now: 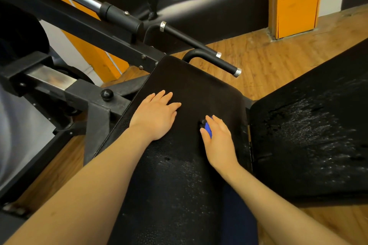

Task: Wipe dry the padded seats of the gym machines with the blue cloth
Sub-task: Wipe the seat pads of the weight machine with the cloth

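Observation:
A long black padded seat [191, 85] runs from the bottom of the view up to the middle. My left hand [157, 115] lies flat on its left side, fingers straight and spread. On the seat's right side my right hand [217, 139] curls round a small blue object [208, 128], only a sliver of which shows between thumb and fingers; whether it is the cloth I cannot tell. Droplets glisten on the seat's near part. A second black pad [310, 135] to the right is covered in water droplets.
A black steel machine frame [95, 105] with a round knob [107, 94] stands to the left. Two black handle bars [199, 42] with silver caps jut out beyond the seat's far end. A wooden floor [278, 49] surrounds the machine, with an orange pillar [296, 0] behind.

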The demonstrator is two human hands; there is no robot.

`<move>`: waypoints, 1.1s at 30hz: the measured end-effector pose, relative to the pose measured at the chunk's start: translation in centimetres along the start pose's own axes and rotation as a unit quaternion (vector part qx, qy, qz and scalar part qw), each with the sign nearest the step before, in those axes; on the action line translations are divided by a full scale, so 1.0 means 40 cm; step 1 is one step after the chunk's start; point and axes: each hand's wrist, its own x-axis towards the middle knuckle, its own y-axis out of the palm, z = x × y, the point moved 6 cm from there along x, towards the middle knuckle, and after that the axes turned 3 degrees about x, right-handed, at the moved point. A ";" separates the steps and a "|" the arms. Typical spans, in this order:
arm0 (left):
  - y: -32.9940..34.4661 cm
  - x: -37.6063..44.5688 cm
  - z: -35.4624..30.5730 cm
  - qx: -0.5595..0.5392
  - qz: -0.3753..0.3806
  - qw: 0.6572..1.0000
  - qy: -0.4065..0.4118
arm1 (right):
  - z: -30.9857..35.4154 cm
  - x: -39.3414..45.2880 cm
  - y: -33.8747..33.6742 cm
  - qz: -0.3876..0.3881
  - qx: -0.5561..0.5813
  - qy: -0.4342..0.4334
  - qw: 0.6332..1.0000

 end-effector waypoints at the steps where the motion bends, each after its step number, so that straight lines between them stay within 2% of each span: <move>1: -0.001 -0.001 -0.001 0.000 0.001 1.000 0.000 | 0.000 -0.021 0.000 0.000 0.003 0.002 1.000; 7: -0.003 -0.003 -0.001 0.000 0.006 1.000 -0.003 | -0.008 -0.149 0.005 0.002 -0.015 0.018 1.000; 22: 0.004 0.000 0.003 0.003 0.005 1.000 0.001 | -0.037 0.062 -0.020 -0.016 -0.029 -0.009 0.999; 33: -0.002 -0.001 -0.002 0.007 0.003 1.000 0.004 | -0.048 -0.044 -0.033 0.000 -0.032 -0.029 0.999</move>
